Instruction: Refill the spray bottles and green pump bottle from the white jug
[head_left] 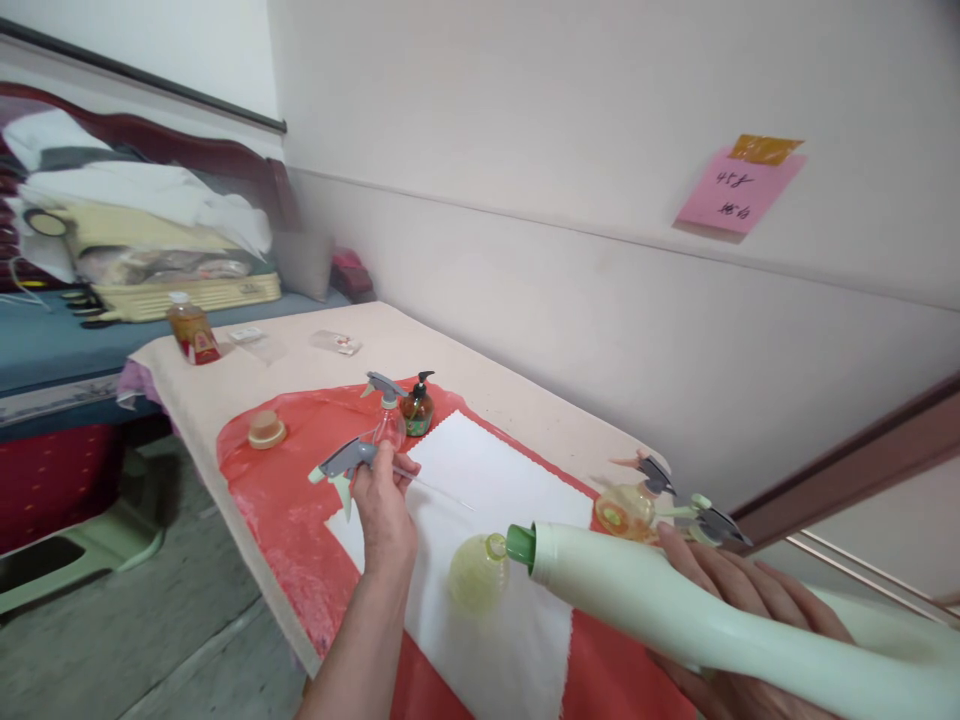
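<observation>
My left hand is closed around a grey and pale green trigger spray head, whose thin dip tube points right over the white paper. My right hand grips a large pale green jug, tilted onto its side. The jug's green spout is at the open mouth of a yellow-green bottle on the paper; whether they touch, I cannot tell. Beyond my left hand stand a clear spray bottle with a grey trigger and a brown pump bottle. No flowing liquid is visible.
Red plastic sheeting covers part of the table. A round beige cap lies at left; an amber bottle stands farther back. Past the jug are an orange-yellow spray bottle and another sprayer head. A pink note hangs on the wall.
</observation>
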